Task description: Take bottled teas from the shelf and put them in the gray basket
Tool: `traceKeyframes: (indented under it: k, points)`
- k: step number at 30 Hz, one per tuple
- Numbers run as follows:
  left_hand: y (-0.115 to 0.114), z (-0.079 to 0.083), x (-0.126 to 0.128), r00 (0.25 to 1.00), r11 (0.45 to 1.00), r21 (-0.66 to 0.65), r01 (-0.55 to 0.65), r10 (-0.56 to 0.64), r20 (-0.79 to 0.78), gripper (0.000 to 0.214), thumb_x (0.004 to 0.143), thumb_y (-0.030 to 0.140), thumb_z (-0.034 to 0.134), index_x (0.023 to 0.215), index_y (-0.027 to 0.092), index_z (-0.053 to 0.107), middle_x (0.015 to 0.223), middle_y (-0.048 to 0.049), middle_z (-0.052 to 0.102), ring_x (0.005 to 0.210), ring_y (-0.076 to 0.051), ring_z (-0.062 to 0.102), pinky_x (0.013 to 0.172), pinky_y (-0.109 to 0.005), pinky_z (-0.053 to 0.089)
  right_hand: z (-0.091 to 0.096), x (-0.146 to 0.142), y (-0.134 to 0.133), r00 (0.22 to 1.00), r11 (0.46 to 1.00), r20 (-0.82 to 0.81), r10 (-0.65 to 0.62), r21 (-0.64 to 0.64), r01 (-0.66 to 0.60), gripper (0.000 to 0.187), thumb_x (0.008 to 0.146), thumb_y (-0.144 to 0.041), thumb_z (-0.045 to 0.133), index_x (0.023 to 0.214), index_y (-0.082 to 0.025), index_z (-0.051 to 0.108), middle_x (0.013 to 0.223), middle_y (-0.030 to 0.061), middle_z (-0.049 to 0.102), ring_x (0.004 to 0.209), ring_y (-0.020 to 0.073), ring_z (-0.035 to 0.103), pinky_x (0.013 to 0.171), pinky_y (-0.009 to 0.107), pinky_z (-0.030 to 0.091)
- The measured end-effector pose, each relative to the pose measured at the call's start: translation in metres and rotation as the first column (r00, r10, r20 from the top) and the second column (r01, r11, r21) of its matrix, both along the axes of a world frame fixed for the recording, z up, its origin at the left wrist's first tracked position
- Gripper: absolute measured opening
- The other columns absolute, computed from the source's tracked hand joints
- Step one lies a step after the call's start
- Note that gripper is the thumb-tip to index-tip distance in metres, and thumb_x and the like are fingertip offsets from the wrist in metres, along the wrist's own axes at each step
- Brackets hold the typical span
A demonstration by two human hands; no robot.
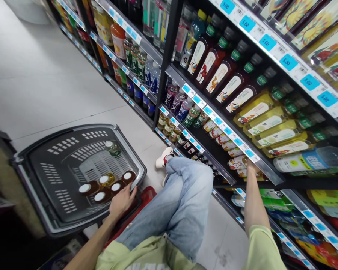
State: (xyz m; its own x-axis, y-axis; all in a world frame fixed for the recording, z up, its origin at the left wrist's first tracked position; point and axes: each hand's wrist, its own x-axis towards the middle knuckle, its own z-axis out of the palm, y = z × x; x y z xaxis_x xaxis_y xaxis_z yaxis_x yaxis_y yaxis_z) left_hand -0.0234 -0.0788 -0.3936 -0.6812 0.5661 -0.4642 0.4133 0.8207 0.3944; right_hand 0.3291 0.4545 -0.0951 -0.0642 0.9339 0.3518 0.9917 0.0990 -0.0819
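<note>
My left hand point(121, 201) is closed over the near right rim of a dark grey shopping basket point(49, 176). Inside the basket, several brown bottles with white caps point(100, 196) stand close together, with a yellowish bottle point(106, 179) among them. A green-labelled bottle point(113, 148) is apart from these at the far side. On the right, my right hand point(251, 167) reaches into a lower shelf, beside a row of small bottles with white, fruit-printed labels point(237, 162). Its fingers are hidden by the shelf edge and the bottles, so its grip does not show.
Tall dark shelves point(169, 63) with price strips run along the right. Dark red bottles point(224, 77) and yellow bottles point(276, 125) fill the shelf above my right hand. My crossed legs in jeans point(183, 198) lie between basket and shelves. Pale floor tiles point(45, 82) stretch ahead.
</note>
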Motion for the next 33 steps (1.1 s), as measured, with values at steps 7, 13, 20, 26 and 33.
traceKeyframes:
  k: [7, 13, 20, 26, 33]
  points:
    - [-0.004, -0.002, 0.003, 1.0, 0.999, 0.039, 0.001, 0.0, -0.025, 0.066, 0.114, 0.055, 0.031, 0.161, 0.015, 0.057, 0.151, -0.0209, 0.072, 0.126, -0.042, 0.076, 0.108, -0.054, 0.058, -0.06, -0.01, -0.026, 0.911, 0.974, -0.4, -0.099, 0.147, 0.17, 0.054, 0.103, -0.049, 0.061, 0.124, -0.002, 0.076, 0.114, 0.0336, 0.08, 0.103, 0.0434, 0.08, 0.084, 0.05, 0.064]
    - [-0.006, -0.007, -0.003, 0.998, 0.995, 0.1, -0.018, 0.012, 0.059, 0.072, 0.111, 0.058, 0.031, 0.16, 0.011, 0.056, 0.152, -0.0239, 0.071, 0.136, -0.045, 0.071, 0.113, -0.058, 0.054, -0.103, -0.029, -0.079, 0.836, 0.874, -0.327, 0.44, 0.369, -0.315, 0.044, 0.092, -0.058, 0.07, 0.101, -0.017, 0.084, 0.115, 0.0198, 0.079, 0.109, 0.0358, 0.071, 0.103, 0.053, 0.056]
    - [-0.028, -0.006, -0.012, 0.975, 0.937, 0.311, -0.162, 0.104, 0.195, 0.063, 0.102, 0.05, 0.04, 0.139, 0.011, 0.072, 0.149, -0.0217, 0.074, 0.145, -0.038, 0.067, 0.125, -0.05, 0.048, -0.1, -0.087, -0.107, 0.631, 0.685, -0.306, 0.713, 0.498, -0.532, 0.032, 0.098, -0.049, 0.068, 0.091, -0.02, 0.078, 0.099, 0.0142, 0.084, 0.096, 0.0309, 0.073, 0.097, 0.05, 0.058]
    - [-0.041, 0.012, -0.005, 0.956, 0.862, 0.428, -0.273, 0.194, 0.219, 0.049, 0.097, 0.045, 0.043, 0.117, 0.019, 0.079, 0.13, -0.0162, 0.083, 0.131, -0.035, 0.075, 0.121, -0.047, 0.051, -0.049, -0.163, -0.154, 0.382, 0.744, -0.64, 0.667, 0.546, -0.386, 0.031, 0.093, -0.049, 0.078, 0.089, -0.018, 0.078, 0.096, 0.0163, 0.084, 0.093, 0.0324, 0.079, 0.099, 0.052, 0.062]
    - [0.024, 0.092, 0.036, 0.6, 0.387, 0.515, -0.765, 0.138, 0.788, 0.051, 0.089, 0.066, 0.074, 0.113, 0.021, 0.077, 0.132, -0.0188, 0.081, 0.134, -0.038, 0.071, 0.12, -0.052, 0.053, -0.065, -0.233, -0.232, 0.015, 0.637, -0.953, 0.303, 0.191, -0.747, 0.039, 0.077, -0.054, 0.094, 0.077, -0.019, 0.076, 0.089, 0.0129, 0.085, 0.085, 0.03, 0.08, 0.087, 0.045, 0.065]
